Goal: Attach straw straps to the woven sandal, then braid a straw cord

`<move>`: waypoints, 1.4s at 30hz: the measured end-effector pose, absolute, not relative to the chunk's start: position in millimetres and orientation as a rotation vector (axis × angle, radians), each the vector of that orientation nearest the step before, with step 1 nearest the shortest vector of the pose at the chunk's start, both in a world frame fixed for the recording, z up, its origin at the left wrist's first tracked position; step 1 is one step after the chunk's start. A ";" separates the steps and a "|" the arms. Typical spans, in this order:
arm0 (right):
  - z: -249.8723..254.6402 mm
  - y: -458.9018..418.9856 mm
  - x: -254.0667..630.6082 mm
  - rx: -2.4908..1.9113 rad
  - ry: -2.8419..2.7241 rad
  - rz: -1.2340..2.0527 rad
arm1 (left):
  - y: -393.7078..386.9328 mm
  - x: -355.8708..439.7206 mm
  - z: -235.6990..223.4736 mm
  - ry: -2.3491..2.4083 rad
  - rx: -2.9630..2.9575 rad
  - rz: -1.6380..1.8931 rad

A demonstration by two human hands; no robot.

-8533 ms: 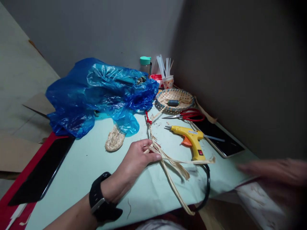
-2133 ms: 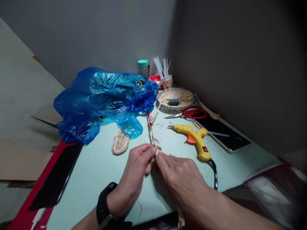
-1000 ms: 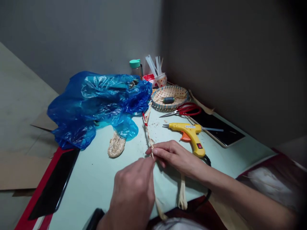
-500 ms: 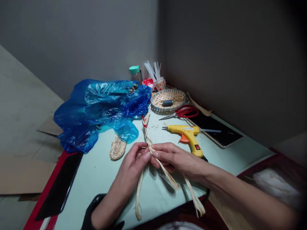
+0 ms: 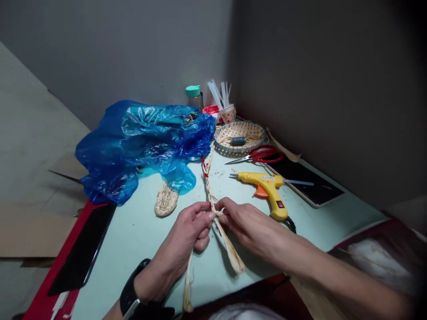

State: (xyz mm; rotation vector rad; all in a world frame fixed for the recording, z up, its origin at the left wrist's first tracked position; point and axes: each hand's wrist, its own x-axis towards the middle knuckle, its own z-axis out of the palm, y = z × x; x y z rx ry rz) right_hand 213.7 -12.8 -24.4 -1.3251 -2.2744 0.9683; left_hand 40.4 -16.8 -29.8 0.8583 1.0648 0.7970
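Note:
A pale straw braid [image 5: 208,191] runs from a red tie [image 5: 205,168] near the blue bag down to my two hands. My left hand [image 5: 196,224], a dark watch on its wrist, pinches the braid's lower end and one strand that hangs toward the table's front edge. Close against it, my right hand [image 5: 236,218] is closed on another strand at the same crossing. Between the hands a wider loose strand [image 5: 233,255] slants down to the right. The tip of the strand in my right hand is hidden behind the fingers.
Right of the hands lie a yellow glue gun [image 5: 267,186], red-handled scissors [image 5: 260,155] and a dark phone [image 5: 307,182]. Behind stand a woven basket [image 5: 227,150] with a thread spool [image 5: 238,141] and a cup of glue sticks [image 5: 228,114]. A blue plastic bag [image 5: 143,138] partly covers a coiled straw oval [image 5: 166,201].
Earlier my right hand was away at the far right; now it works beside my left. The loose strands have shifted across each other at the braid's lower end. The view has shifted slightly.

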 end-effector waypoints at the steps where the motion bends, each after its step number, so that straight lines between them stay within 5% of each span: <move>1: -23.9 -14.3 213.7 -1.398 -2.357 0.847 | -17.3 40.7 -29.5 1.114 0.918 0.772; 6: -21.1 -17.2 212.9 -1.493 -2.473 0.552 | -18.0 41.9 -28.9 1.365 1.381 0.699; 14: -20.7 -40.7 203.5 -1.496 -2.221 0.773 | -21.9 46.2 -36.5 1.391 1.398 0.785; 22: -44.6 -57.9 188.5 -1.159 -2.451 -0.263 | -26.5 39.3 -41.1 1.165 0.931 0.785; 27: -50.8 -62.1 186.0 -1.104 -2.479 -0.406 | -26.9 38.3 -38.2 1.161 0.967 0.787; 31: -38.5 -53.2 198.4 -1.034 -2.493 -0.207 | -27.6 38.8 -33.8 1.193 1.041 0.800; 39: -25.4 -0.3 218.4 -1.130 -2.061 1.157 | -24.4 38.4 -30.4 1.028 1.016 0.802; 42: -34.7 5.1 211.0 -1.032 -2.020 1.325 | -24.6 36.9 -31.2 1.077 1.081 0.753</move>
